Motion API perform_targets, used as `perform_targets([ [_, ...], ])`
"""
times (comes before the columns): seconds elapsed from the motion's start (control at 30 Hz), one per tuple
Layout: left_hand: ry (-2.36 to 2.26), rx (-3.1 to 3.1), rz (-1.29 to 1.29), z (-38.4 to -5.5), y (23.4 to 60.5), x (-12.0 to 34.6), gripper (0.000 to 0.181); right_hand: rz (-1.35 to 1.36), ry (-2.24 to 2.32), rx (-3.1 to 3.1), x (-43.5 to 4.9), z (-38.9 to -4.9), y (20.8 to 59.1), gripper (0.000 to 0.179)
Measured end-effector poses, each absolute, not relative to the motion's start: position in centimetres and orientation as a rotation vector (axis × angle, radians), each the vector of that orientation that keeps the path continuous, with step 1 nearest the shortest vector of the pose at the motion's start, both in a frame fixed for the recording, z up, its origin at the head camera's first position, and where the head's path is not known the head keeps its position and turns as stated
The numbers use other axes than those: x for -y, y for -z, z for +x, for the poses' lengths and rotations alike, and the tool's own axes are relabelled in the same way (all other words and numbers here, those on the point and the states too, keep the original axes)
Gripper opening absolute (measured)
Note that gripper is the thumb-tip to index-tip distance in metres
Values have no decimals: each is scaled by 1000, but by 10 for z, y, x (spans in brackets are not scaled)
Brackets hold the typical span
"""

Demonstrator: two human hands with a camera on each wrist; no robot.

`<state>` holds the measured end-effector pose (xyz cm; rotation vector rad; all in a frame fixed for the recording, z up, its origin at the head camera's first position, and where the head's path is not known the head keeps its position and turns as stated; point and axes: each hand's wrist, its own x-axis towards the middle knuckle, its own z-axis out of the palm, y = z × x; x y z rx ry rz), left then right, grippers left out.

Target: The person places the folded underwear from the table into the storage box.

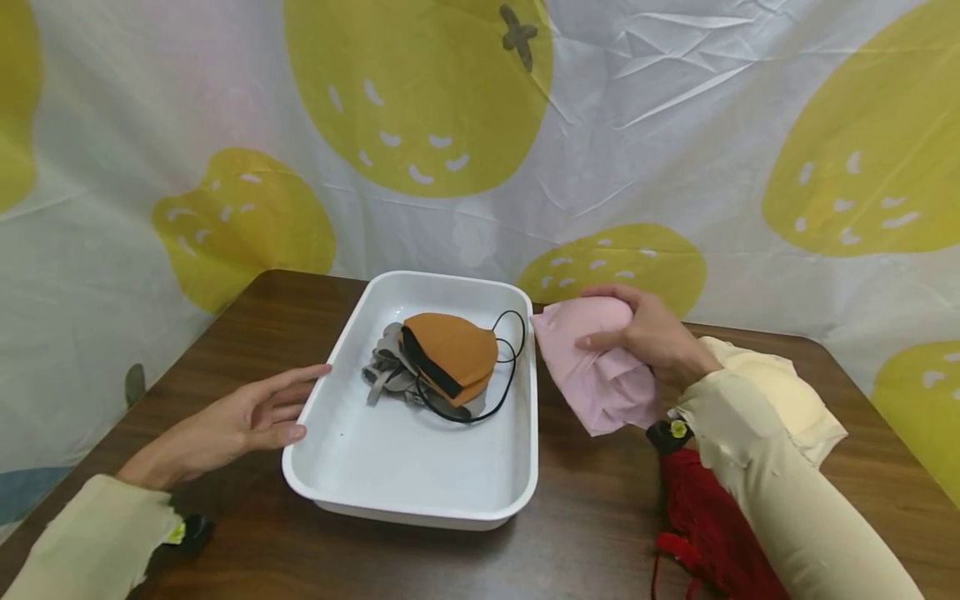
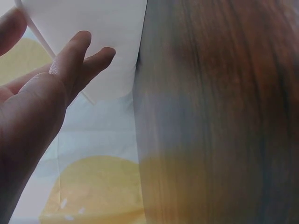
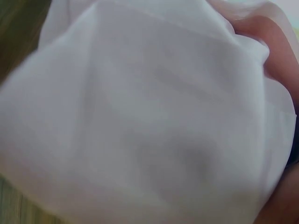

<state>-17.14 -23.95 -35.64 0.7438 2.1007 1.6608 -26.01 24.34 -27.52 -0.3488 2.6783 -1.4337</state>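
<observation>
My right hand (image 1: 660, 337) grips a soft, folded pink cloth item (image 1: 581, 350) just off the right side of a white plastic tray (image 1: 405, 483). In the right wrist view the pale cloth (image 3: 154, 107) fills most of the picture and hides much of the hand. Spread along the tray's left rim, my left hand (image 1: 240, 421) touches it with fairly straight fingers. The left wrist view has those fingers (image 2: 72, 53) against the tray's outer wall (image 2: 117, 28). Inside the tray, an orange-brown fabric piece (image 1: 453, 350) with a black band and thin black cord lies on crumpled grey cloth (image 1: 386, 367).
A cream cloth item (image 1: 780, 383) lies on the table's right side, partly behind my right forearm. Nearer me, a red cloth item (image 1: 705, 525) with a strap is partly covered by that arm. A lemon-patterned curtain (image 1: 465, 217) hangs behind the dark wooden table (image 1: 585, 533).
</observation>
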Motion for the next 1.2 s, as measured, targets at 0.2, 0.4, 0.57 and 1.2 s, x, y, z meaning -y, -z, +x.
perform_targets([
  [0.2, -1666, -2105, 728, -171, 357, 240, 71, -354, 1480, -2651, -235, -262, 276, 68],
  [0.4, -1665, -2099, 736, -171, 357, 239, 71, -334, 1527, -2605, -225, -265, 276, 70],
  [0.57, -1665, -2107, 728, -171, 357, 240, 72, -329, 1532, -2584, -217, -268, 276, 71],
  [1.2, -1676, -2081, 743, -171, 357, 240, 72, -403, 1601, -2490, -185, -274, 281, 69],
])
